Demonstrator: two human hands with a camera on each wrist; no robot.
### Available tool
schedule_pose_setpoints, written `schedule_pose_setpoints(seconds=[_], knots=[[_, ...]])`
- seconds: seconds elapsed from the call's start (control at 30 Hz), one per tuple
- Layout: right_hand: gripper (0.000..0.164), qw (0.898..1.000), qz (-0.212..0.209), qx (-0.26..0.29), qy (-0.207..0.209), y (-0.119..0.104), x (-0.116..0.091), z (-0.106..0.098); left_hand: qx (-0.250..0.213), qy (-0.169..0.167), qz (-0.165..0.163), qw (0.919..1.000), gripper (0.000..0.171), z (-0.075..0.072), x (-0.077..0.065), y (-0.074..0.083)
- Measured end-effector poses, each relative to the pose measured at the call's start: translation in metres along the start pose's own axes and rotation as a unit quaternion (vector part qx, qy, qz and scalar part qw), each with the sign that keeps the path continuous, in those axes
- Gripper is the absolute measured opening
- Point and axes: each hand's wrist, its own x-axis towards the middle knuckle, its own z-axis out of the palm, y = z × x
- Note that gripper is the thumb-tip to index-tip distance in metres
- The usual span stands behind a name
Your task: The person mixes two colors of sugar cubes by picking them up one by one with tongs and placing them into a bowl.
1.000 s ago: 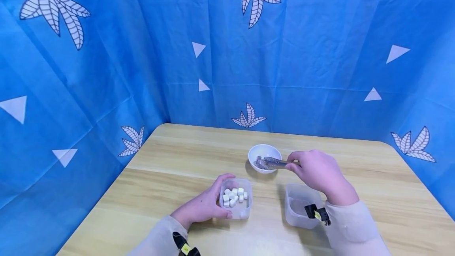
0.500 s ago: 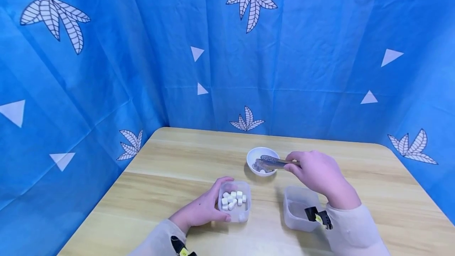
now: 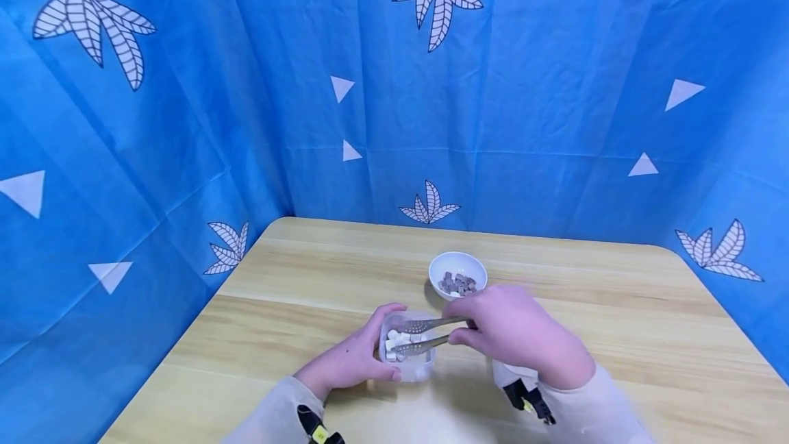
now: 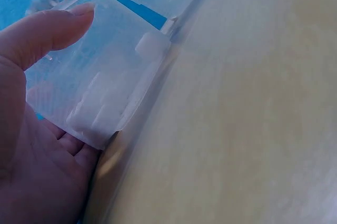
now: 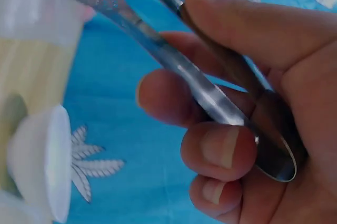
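My left hand [image 3: 351, 360] grips the side of a clear plastic container [image 3: 422, 371], its thumb near the rim in the left wrist view. White cubes [image 3: 392, 347] lie inside, blurred through the container's wall in that view. In my right hand [image 3: 522, 334] are metal tongs [image 5: 184, 71], held between thumb and curled fingers. Their perforated tips are spread apart over the white cubes in the head view; whether they touch any cube cannot be told. Behind stands a white bowl [image 3: 440, 266] with brown cubes [image 3: 456, 284] and a white piece at its near side.
A second clear plastic container [image 3: 502, 373] sits to the right, mostly hidden under my right hand and sleeve. The wooden table [image 3: 320, 259] carries everything. Blue patterned cloth [image 3: 542, 88] hangs along the back and sides.
My right hand has moved the tongs left and nearer, from the bowl to the left container, and their tips have spread. A white piece now shows in the bowl. The left hand stays put.
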Motion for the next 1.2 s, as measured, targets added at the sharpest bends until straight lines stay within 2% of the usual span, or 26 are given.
schedule_pose_setpoints(seconds=[0.2, 0.4, 0.67, 0.9, 1.2], knots=[[0.021, 0.999, 0.013, -0.043, -0.009, -0.013, 0.012, 0.023, 0.012, 0.000, -0.003, 0.9999, 0.104, -0.001, 0.000, 0.001], [0.015, 0.998, 0.005, -0.062, -0.008, -0.018, 0.016, 0.030, 0.007, -0.006, 0.003, 1.0000, 0.101, -0.001, 0.001, 0.001], [0.010, 0.999, 0.007, -0.040, 0.012, -0.012, 0.014, 0.031, 0.033, 0.008, -0.001, 0.9994, 0.104, 0.000, 0.000, 0.001], [0.004, 1.000, 0.018, -0.015, 0.019, -0.004, 0.012, 0.025, 0.006, -0.001, 0.005, 1.0000, 0.106, 0.000, 0.002, 0.000], [0.013, 0.999, 0.011, 0.002, 0.036, 0.002, 0.008, 0.014, -0.002, -0.002, -0.003, 1.0000, 0.105, 0.000, 0.001, -0.001]])
